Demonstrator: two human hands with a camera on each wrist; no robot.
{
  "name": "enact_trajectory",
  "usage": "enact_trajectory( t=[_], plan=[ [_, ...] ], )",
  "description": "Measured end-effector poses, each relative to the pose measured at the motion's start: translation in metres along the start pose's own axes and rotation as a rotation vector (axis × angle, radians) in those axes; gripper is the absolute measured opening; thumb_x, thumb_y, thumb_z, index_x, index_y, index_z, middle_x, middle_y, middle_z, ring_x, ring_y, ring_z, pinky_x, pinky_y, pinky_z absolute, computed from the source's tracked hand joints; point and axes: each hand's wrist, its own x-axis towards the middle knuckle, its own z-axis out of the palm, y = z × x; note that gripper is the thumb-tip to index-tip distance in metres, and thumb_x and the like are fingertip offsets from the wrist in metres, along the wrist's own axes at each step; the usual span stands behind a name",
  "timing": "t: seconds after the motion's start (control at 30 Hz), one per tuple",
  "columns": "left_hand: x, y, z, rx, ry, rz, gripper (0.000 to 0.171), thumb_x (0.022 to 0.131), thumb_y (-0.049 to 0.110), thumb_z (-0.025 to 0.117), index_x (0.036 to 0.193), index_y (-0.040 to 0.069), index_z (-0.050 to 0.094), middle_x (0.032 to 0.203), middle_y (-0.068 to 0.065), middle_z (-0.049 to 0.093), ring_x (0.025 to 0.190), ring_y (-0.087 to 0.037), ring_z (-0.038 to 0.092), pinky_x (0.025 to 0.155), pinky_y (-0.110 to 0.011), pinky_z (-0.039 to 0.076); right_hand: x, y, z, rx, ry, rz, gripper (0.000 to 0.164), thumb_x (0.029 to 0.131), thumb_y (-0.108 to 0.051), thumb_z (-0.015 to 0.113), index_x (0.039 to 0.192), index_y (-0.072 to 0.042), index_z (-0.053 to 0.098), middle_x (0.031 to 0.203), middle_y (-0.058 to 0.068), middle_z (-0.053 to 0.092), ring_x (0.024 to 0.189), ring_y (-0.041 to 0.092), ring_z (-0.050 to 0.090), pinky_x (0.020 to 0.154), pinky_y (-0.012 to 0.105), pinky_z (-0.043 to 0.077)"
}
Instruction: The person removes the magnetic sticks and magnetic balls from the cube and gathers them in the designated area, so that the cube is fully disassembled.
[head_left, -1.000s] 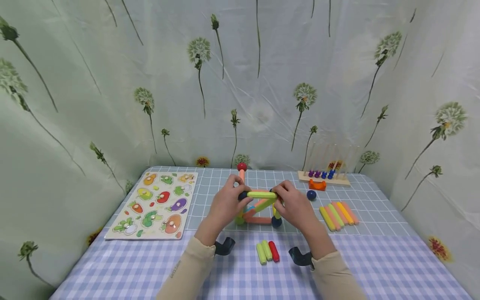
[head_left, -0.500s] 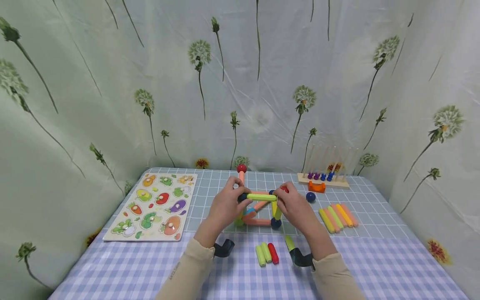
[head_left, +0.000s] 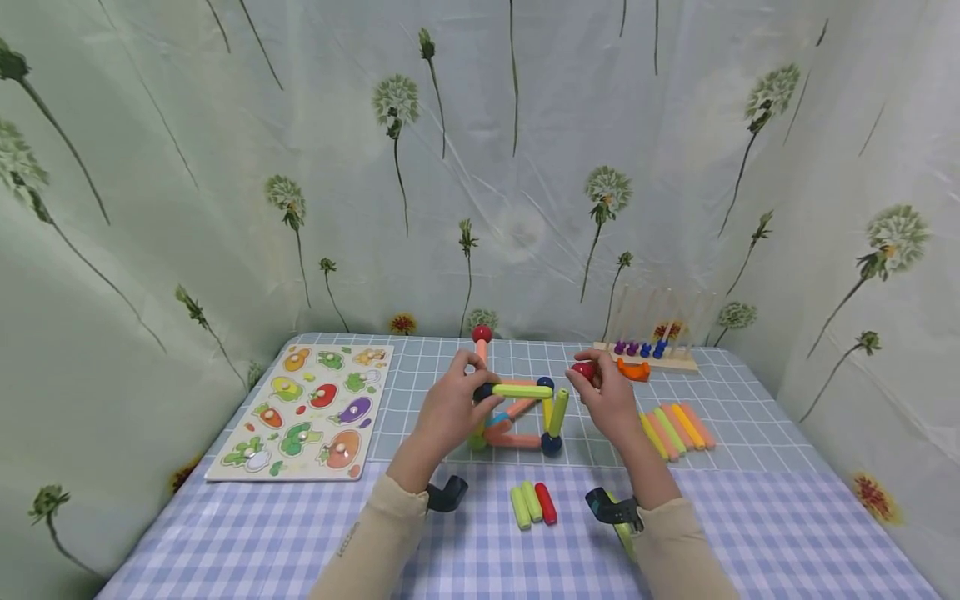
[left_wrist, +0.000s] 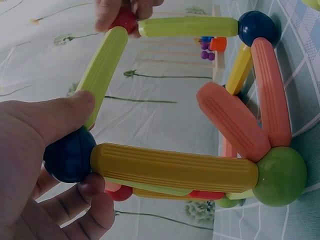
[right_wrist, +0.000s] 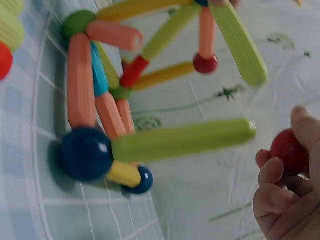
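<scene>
My left hand (head_left: 455,404) grips a dark blue ball (left_wrist: 70,155) at an upper corner of a frame of colored rods and balls. From that ball a light green rod (head_left: 521,390) reaches right, its far end bare. My right hand (head_left: 611,400) pinches a red ball (right_wrist: 290,150), held apart from the frame at its right. A second light green rod (head_left: 558,413) rises from the dark blue ball (head_left: 551,444) at the frame's near right corner, its top bare. Another light green rod (head_left: 622,533) shows under my right wrist, partly hidden.
Two light green rods and a red rod (head_left: 547,504) lie in front. Right of the frame is a row of colored rods (head_left: 678,429), with an orange piece (head_left: 633,370) and a pegged wooden stand (head_left: 686,363) behind. A vegetable puzzle board (head_left: 303,412) lies left.
My right hand has drawn the red ball rightward, off the green rod's end. A light green rod that slanted inside the frame has dropped toward my right wrist. The left hand keeps its place.
</scene>
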Motion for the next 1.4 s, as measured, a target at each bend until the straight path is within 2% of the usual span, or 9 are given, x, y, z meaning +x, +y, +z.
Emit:
enact_trajectory(
  t=[0.13, 0.3, 0.47, 0.7, 0.87, 1.13, 1.3, 1.4],
  plan=[
    [0.001, -0.001, 0.001, -0.002, -0.004, -0.01, 0.023, 0.086, 0.03, 0.08, 0.106, 0.02, 0.074, 0.116, 0.001, 0.049, 0.092, -0.017, 0.06, 0.084, -0.032, 0.059, 0.003, 0.012, -0.012, -0.02, 0.014, 0.077, 0.038, 0.098, -0.031, 0.065, 0.131, -0.016, 0.057, 0.118, 0.014, 0.061, 0.09, 0.025, 0.058, 0.075, 0.021, 0.052],
    [0.001, -0.002, 0.0, 0.008, -0.014, -0.009, 0.024, 0.087, 0.032, 0.079, 0.107, 0.02, 0.074, 0.118, 0.0, 0.05, 0.092, -0.017, 0.06, 0.084, -0.032, 0.059, 0.01, 0.033, -0.022, -0.071, -0.053, 0.155, 0.042, 0.1, -0.025, 0.062, 0.14, -0.018, 0.054, 0.13, 0.018, 0.056, 0.098, 0.028, 0.06, 0.08, 0.027, 0.054],
    [0.001, -0.002, 0.001, 0.022, -0.013, 0.0, 0.025, 0.087, 0.034, 0.078, 0.108, 0.021, 0.074, 0.118, 0.0, 0.05, 0.09, -0.016, 0.061, 0.081, -0.031, 0.059, 0.014, 0.056, -0.03, -0.111, -0.072, 0.255, 0.048, 0.099, -0.024, 0.062, 0.142, -0.011, 0.046, 0.134, 0.02, 0.053, 0.101, 0.03, 0.056, 0.079, 0.028, 0.051],
    [0.0, -0.001, 0.004, 0.002, -0.033, -0.01, 0.027, 0.087, 0.033, 0.079, 0.109, 0.02, 0.074, 0.119, 0.0, 0.05, 0.095, -0.017, 0.061, 0.084, -0.032, 0.059, 0.02, 0.082, -0.046, -0.252, -0.038, 0.277, 0.043, 0.098, -0.019, 0.063, 0.138, -0.004, 0.052, 0.129, 0.025, 0.053, 0.108, 0.038, 0.05, 0.092, 0.046, 0.051],
    [0.0, -0.001, 0.002, -0.001, -0.018, -0.016, 0.026, 0.086, 0.031, 0.079, 0.108, 0.019, 0.074, 0.119, -0.001, 0.05, 0.094, -0.018, 0.062, 0.084, -0.033, 0.059, 0.034, 0.092, -0.056, -0.312, -0.083, 0.336, 0.047, 0.1, -0.016, 0.059, 0.142, 0.002, 0.045, 0.133, 0.03, 0.049, 0.115, 0.044, 0.049, 0.103, 0.055, 0.047],
    [0.0, -0.001, -0.002, 0.012, -0.001, 0.0, 0.026, 0.086, 0.033, 0.079, 0.108, 0.02, 0.074, 0.117, 0.0, 0.05, 0.09, -0.016, 0.061, 0.082, -0.032, 0.059, 0.052, 0.107, -0.059, -0.431, -0.172, 0.292, 0.04, 0.098, -0.008, 0.059, 0.134, 0.006, 0.052, 0.125, 0.031, 0.056, 0.106, 0.041, 0.054, 0.1, 0.056, 0.048],
    [0.0, -0.001, -0.002, 0.013, -0.003, 0.005, 0.026, 0.086, 0.032, 0.079, 0.108, 0.02, 0.074, 0.118, -0.001, 0.051, 0.091, -0.017, 0.062, 0.082, -0.032, 0.059, 0.05, 0.105, -0.06, -0.473, -0.137, 0.266, 0.045, 0.098, -0.01, 0.059, 0.139, 0.005, 0.048, 0.132, 0.032, 0.053, 0.114, 0.046, 0.053, 0.102, 0.059, 0.045],
    [0.0, -0.001, -0.001, 0.011, -0.012, 0.008, 0.027, 0.086, 0.032, 0.079, 0.109, 0.019, 0.074, 0.118, -0.002, 0.051, 0.092, -0.017, 0.062, 0.082, -0.032, 0.059, 0.042, 0.099, -0.061, -0.475, -0.105, 0.247, 0.044, 0.099, -0.014, 0.06, 0.138, 0.003, 0.05, 0.132, 0.03, 0.052, 0.112, 0.044, 0.054, 0.099, 0.058, 0.047]
  ],
)
